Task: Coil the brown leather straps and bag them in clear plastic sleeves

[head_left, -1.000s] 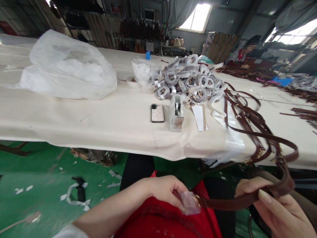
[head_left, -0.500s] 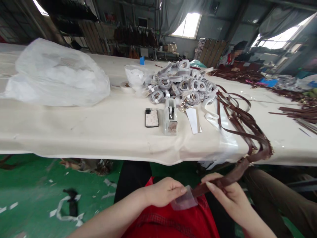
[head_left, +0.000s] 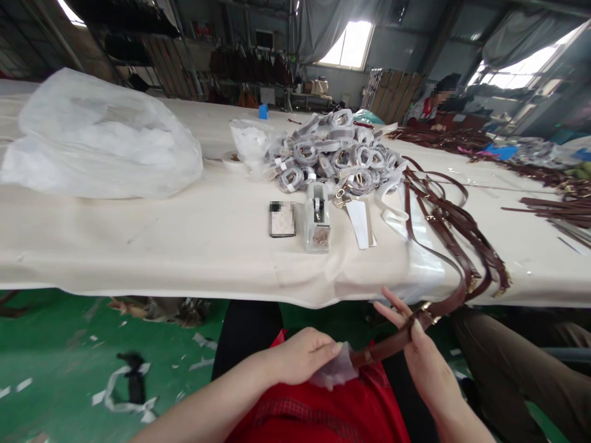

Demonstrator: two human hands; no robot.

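Shifted inward since the earlier frame, your right hand [head_left: 430,362] pins the brown strap [head_left: 392,346] beneath its thumb, two fingers extended. Your left hand [head_left: 305,357] pinches the translucent sleeve [head_left: 336,369] around the strap's end, before the near edge of the surface [head_left: 221,252]. Over that edge, the strap joins other straps [head_left: 451,239]; snagging there, or a loosened pinch, could part it from the sleeve.

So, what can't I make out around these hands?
All in the head view:
- Tip of the strap: hidden by the wrap and left hand.
- Top of the square item: blurred into blocks.
- Contents of the bag: clouded by its plastic.
- Far ends of the strips: cut off by the right edge.
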